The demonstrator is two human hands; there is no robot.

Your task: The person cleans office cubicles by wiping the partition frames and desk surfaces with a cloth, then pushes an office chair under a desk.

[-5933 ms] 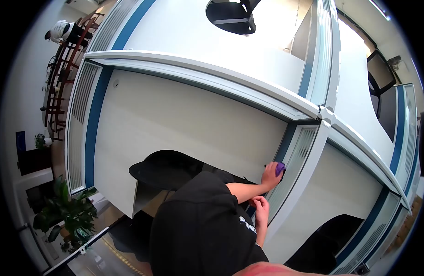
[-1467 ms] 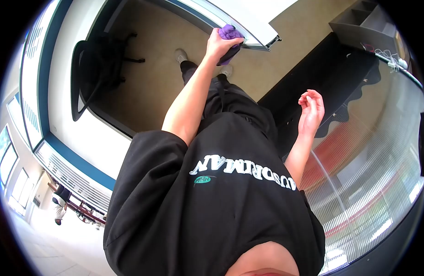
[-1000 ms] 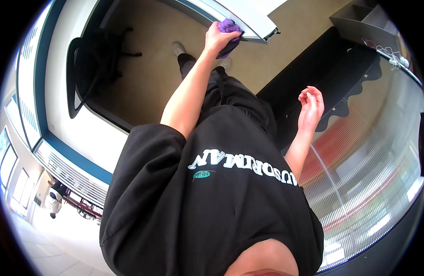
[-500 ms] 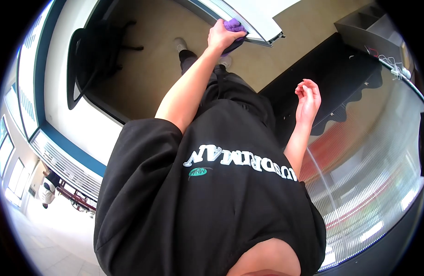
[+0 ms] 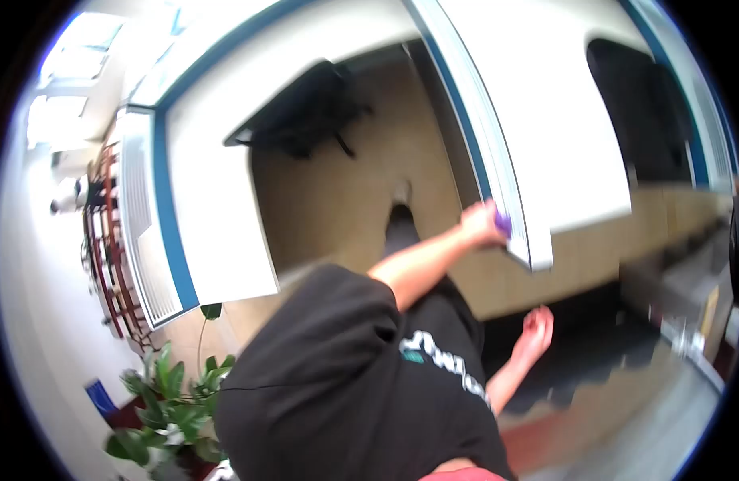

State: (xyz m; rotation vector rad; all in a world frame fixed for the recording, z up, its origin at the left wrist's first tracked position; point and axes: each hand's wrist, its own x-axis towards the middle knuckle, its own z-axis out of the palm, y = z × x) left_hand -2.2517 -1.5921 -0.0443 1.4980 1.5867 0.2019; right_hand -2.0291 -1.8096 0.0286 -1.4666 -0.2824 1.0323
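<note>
My left hand [image 5: 482,223] is closed round a bunched purple cloth [image 5: 503,225]. It presses the cloth against the side of a white and blue desk partition [image 5: 498,172], close to the partition's end. Most of the cloth is hidden behind my fingers and the partition edge. My right hand [image 5: 537,327] hangs in the air to the right of my body, fingers loosely bent, and nothing shows in it. Motion blurs both hands somewhat.
White desk tops [image 5: 538,104] lie either side of the partition. A black chair [image 5: 305,112] stands under the left desk. A leafy plant [image 5: 177,401] is at lower left, a grey open box [image 5: 666,280] at right. A distant person [image 5: 69,195] is far left.
My view has swung, bringing the plant and more of the desks into sight. My left hand, still holding the cloth, is now at the partition's side. My right hand stays raised and free.
</note>
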